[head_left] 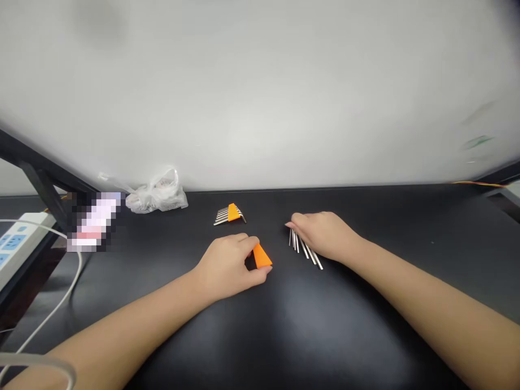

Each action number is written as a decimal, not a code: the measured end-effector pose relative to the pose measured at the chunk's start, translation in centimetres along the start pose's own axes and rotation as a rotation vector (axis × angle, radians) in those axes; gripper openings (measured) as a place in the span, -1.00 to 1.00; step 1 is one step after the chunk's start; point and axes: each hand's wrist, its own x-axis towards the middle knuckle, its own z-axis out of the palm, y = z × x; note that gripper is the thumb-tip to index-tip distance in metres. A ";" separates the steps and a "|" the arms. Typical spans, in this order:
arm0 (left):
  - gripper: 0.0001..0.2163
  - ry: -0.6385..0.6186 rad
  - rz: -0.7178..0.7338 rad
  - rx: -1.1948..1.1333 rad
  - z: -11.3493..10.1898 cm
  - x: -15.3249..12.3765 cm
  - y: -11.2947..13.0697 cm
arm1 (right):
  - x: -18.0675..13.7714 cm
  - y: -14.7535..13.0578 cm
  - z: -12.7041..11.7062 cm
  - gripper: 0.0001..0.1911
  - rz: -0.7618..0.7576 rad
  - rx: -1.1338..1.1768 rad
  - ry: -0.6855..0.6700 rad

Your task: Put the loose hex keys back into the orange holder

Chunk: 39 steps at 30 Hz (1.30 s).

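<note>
My left hand (227, 265) rests on the black table and pinches an empty orange hex-key holder (262, 257) between thumb and fingers. My right hand (323, 234) lies palm down over a loose pile of silver hex keys (305, 250), fingertips touching their far ends; whether it grips one I cannot tell. Behind both hands lies a complete set of hex keys in an orange holder (230, 213), untouched.
A crumpled clear plastic bag (156, 195) lies at the back left by the white wall. A white power strip (16, 241) with a cable (60, 300) sits at the left edge. The black table (284, 325) stretches toward me.
</note>
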 end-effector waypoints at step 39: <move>-0.75 -0.034 0.042 0.073 -0.2 0.3 -0.2 | -1.8 4.1 -3.4 -0.60 -0.335 0.445 -0.082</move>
